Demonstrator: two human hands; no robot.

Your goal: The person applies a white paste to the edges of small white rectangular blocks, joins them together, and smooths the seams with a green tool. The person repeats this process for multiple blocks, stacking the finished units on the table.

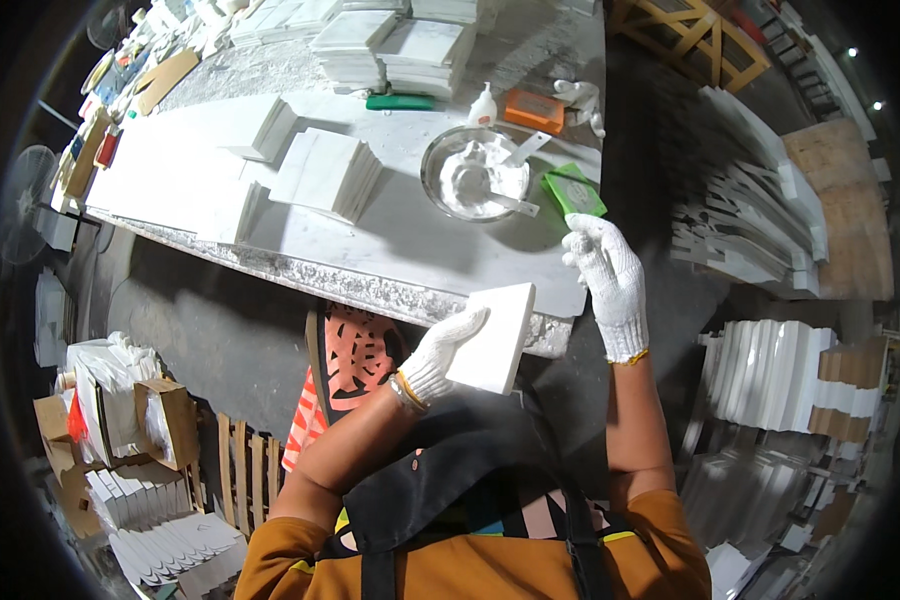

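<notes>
**White tile in your gloved left hand, beside a worktable**

Head view, one entry:

- Your left hand [440, 360], white knitted glove, centre of the frame: thumb laid along the near face of a white tile [502, 335], other fingers hidden behind it. The tile is gripped at its left side and tilted, near the front edge of the table [410, 245].
- Your right hand [612, 285], matching glove, right of centre: raised, fingers bent and close together; you cannot tell whether they pinch anything, or touch the green box [574, 190] just beyond.
- Metal bowl [427, 165], upper centre: holds white paste [460, 185] and two scrapers [513, 204].
- White bottle [483, 108] and orange box [533, 111], above the bowl.
- Tile stack [320, 172], left of the bowl, standing apart from it.
- Green bar [400, 103], upper centre, lying before taller stacks [420, 60].
</notes>
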